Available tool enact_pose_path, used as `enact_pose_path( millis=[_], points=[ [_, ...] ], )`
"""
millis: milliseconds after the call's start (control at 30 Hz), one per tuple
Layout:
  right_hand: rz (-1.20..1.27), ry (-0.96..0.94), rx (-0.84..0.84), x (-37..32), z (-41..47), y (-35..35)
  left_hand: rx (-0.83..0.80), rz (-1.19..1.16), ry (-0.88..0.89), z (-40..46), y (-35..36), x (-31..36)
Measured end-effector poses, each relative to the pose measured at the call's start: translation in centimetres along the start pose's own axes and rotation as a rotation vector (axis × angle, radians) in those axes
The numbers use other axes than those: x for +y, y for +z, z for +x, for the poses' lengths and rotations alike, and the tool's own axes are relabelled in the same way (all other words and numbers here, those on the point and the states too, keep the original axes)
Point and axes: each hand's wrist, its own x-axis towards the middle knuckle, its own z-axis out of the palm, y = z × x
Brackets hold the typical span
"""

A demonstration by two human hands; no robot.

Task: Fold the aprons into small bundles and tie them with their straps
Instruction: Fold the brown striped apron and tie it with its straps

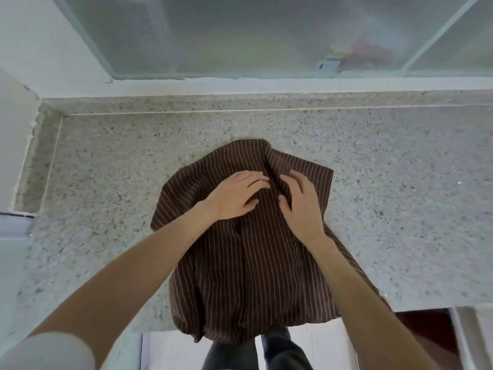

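A brown apron (248, 263) with thin pale stripes lies rumpled on the speckled stone counter (120, 182), its near end hanging over the front edge. My left hand (237, 196) rests flat on the cloth with the fingers spread and slightly bent. My right hand (301, 204) rests on the cloth beside it, fingers spread, fingertips at a raised crease that runs toward the apron's far end. One strip of the striped fabric (354, 265) trails out under my right forearm. No other straps show.
A frosted window (240, 36) with a pale sill (266, 85) runs along the back of the counter. A raised stone lip (42, 156) borders the left side. Below the front edge I see my legs (274, 351) and a light floor.
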Motion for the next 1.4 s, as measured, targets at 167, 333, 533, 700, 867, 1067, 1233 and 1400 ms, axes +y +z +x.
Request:
enact_pose_path(
  millis=[167, 333, 533, 700, 867, 1067, 1233, 1400],
  points=[
    [-0.139, 0.220, 0.077, 1.8, -8.1, -0.5, -0.284, -0.033, 0.116, 4.0, 2.4, 1.1],
    [-0.273, 0.458, -0.138, 3.1, -11.8, -0.2, -0.448, 0.074, 0.025, 5.7, 4.2, 1.3],
    [-0.359, 0.296, -0.320, 3.2, -12.5, 0.1, -0.406, 0.150, -0.295, 4.1, 3.7, -0.2],
    [-0.306, 0.146, -0.385, 1.6, -11.6, 1.5, -0.414, 0.120, -0.679, 1.8, 1.5, -2.7],
    [-0.370, 0.092, -0.439, 3.2, -8.9, 2.1, -0.413, 0.099, -0.801, -1.5, 0.2, -4.1],
    [-0.563, 0.076, -0.551, 5.6, -2.1, -0.3, -0.437, 0.236, -0.854, -5.4, -0.1, -2.9],
    [-0.293, 0.049, -0.351, 5.6, 3.4, -1.3, -0.171, 0.326, -0.820, -5.7, -1.8, -1.2],
    [-0.068, 0.048, -0.127, 3.8, 7.7, 0.2, 0.121, -0.060, -0.514, -2.1, -3.3, -5.2]
  ],
)
